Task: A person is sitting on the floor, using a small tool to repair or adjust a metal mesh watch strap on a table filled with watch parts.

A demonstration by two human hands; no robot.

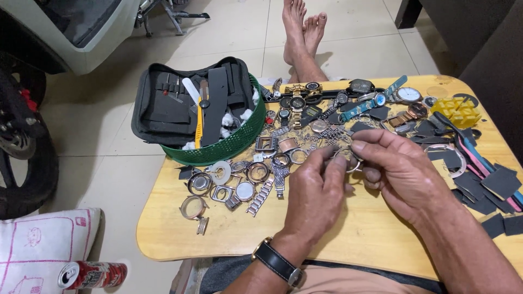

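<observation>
Both hands meet over the wooden table [338, 239]: left hand [316, 196] and right hand [400, 171] pinch a small metal watch case [351, 160] between closed fingertips. Loose bezels and bracelets [261, 196] lie just left of the grip, a green basket [239, 142] beyond.

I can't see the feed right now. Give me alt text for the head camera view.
Both hands, left hand and right hand, pinch a small round metal watch case between their fingertips above a low wooden table. Loose watches, cases and bracelet pieces lie scattered across it. A green basket holding a black tool pouch sits at its far left.
</observation>
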